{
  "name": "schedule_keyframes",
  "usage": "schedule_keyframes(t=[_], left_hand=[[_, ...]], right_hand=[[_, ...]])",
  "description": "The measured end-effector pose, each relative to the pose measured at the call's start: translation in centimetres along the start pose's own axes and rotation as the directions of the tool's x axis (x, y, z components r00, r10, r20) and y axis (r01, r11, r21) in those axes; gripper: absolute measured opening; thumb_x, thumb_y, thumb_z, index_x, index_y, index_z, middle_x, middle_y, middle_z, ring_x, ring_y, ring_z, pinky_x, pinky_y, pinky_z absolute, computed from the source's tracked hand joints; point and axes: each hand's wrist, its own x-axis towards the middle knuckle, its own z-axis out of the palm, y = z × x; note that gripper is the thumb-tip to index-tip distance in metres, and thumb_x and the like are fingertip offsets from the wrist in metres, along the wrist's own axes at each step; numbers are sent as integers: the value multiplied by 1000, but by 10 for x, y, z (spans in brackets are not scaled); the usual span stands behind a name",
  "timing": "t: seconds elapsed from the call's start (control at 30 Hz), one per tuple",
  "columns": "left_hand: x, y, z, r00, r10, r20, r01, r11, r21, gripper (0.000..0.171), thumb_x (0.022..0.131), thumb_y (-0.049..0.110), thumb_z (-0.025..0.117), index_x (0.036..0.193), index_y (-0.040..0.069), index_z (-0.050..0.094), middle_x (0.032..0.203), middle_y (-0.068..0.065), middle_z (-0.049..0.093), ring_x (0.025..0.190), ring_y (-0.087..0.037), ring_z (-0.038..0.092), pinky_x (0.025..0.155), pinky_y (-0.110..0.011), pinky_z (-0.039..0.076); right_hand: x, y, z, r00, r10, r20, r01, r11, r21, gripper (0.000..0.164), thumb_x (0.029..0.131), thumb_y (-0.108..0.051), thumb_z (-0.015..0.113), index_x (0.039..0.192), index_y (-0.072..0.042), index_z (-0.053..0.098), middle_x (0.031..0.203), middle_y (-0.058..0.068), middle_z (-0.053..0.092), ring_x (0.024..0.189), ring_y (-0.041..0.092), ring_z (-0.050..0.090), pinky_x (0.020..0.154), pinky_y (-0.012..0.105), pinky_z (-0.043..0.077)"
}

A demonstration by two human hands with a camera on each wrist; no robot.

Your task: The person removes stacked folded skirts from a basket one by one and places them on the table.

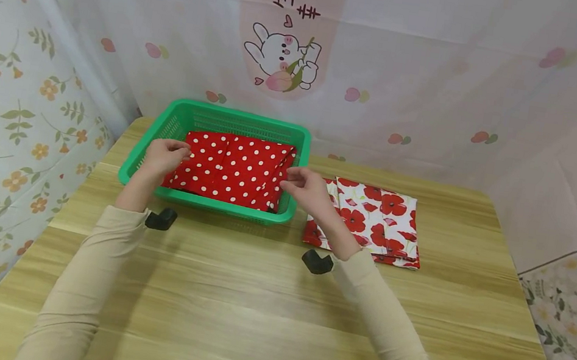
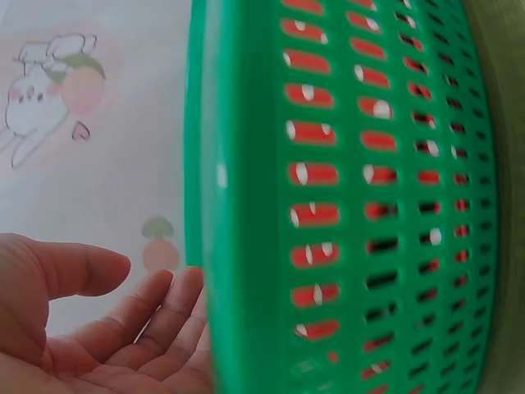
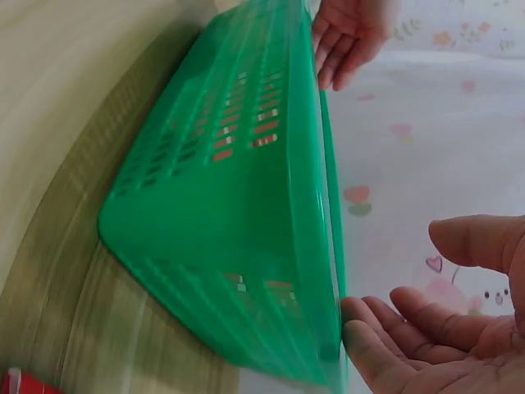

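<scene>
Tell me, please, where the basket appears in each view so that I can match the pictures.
Head: the basket is left of centre, on the table.
Left wrist: it fills most of the right half.
Right wrist: it slants from the top down to lower centre.
Shared landmark: the rabbit print, top centre; upper left; lower right, only partly visible.

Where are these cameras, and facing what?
Head: on the person's head, looking forward and down at the green basket; left hand, right hand, sleeves show.
Left wrist: on that wrist, facing the basket's slotted side; left hand shows.
Right wrist: likewise, facing the basket's corner; both hands show.
Both wrist views share the basket and rabbit print.
</scene>
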Motion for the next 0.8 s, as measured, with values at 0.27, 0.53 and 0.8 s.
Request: schedule_keyframes(t=[0.27,0.53,0.8], left_hand=[[7,-14,-11,999,-44,-17,45,993,112,45,96,16,39,132,-11,43,132,-28,41,112,-35,43,93,-44,43],[10,-16,-14,987,-154,47,131,936,326,35,92,19,47,106,-13,45,108,-25,44,97,-33,43,81,-41,47],[18,-19,-17,979,-173,111,121,922,369,54,91,21,47,124,-21,35,116,-30,39,103,-38,40,93,-48,42]], right_hand=[[8,-9,18,990,130,58,-134,989,58,55,92,-18,57,139,3,38,138,19,44,122,29,46,95,38,46],[20,-16,39,969,240,51,-245,961,127,68,92,-21,58,145,3,24,146,18,33,128,29,38,101,39,40],[32,-9,51,959,281,42,-284,937,202,53,90,-19,60,134,2,40,121,13,53,113,31,52,93,42,46]])
